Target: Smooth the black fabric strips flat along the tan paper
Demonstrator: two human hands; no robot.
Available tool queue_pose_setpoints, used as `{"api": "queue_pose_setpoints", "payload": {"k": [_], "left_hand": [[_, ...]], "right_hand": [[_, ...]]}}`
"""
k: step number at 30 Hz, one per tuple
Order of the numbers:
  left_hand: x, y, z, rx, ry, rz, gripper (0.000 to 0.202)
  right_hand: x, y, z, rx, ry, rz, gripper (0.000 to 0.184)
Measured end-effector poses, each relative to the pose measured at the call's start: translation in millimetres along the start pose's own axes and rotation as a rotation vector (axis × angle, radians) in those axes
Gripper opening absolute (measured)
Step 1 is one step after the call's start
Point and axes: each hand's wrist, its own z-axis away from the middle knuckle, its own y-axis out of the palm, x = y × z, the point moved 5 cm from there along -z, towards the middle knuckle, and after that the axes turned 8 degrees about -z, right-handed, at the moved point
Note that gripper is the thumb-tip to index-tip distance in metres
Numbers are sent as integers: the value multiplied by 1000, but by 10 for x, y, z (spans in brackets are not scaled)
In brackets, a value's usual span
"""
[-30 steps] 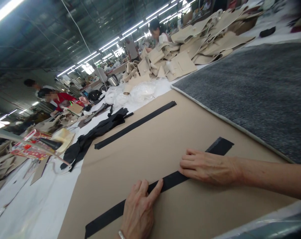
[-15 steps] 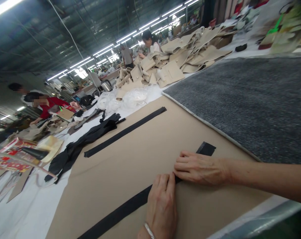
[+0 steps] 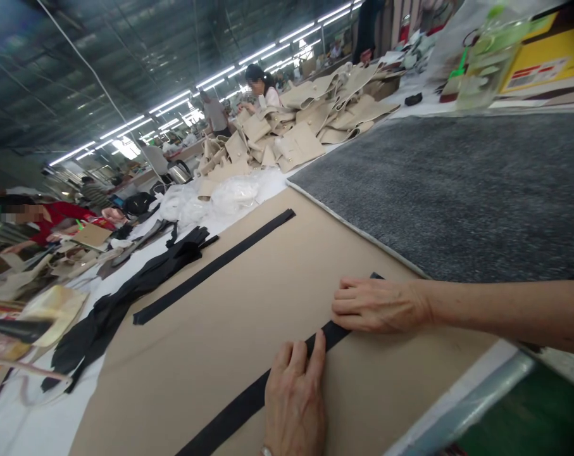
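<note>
A long black strip lies on a tan sheet spread over the table. My left hand rests flat on the strip near the sheet's front edge, fingers stretched out along it. My right hand lies flat over the strip's far end, fingers straight and pressed down, and hides most of that end. A second black strip lies farther back on the same sheet, touched by neither hand.
A grey felt mat borders the sheet on the right. A heap of black pieces lies left. Beige bag parts and white plastic pile up behind. Other people work at tables to the left and rear.
My left hand has slid forward along the strip toward my right hand. Less of the strip's far end shows past my right hand. The camera has swung left and down.
</note>
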Motion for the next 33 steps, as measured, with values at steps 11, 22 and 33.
{"api": "queue_pose_setpoints", "payload": {"k": [11,22,33], "left_hand": [[-5,-30,-195,74,-42,68,63],[-122,-42,-369,159,75,120,59],[-234,-41,-544,135,45,15,58]], "right_hand": [[-75,-84,207,57,100,-22,19],[-102,-132,382,101,135,32,21],[-133,-239,560,125,214,122,26]]}}
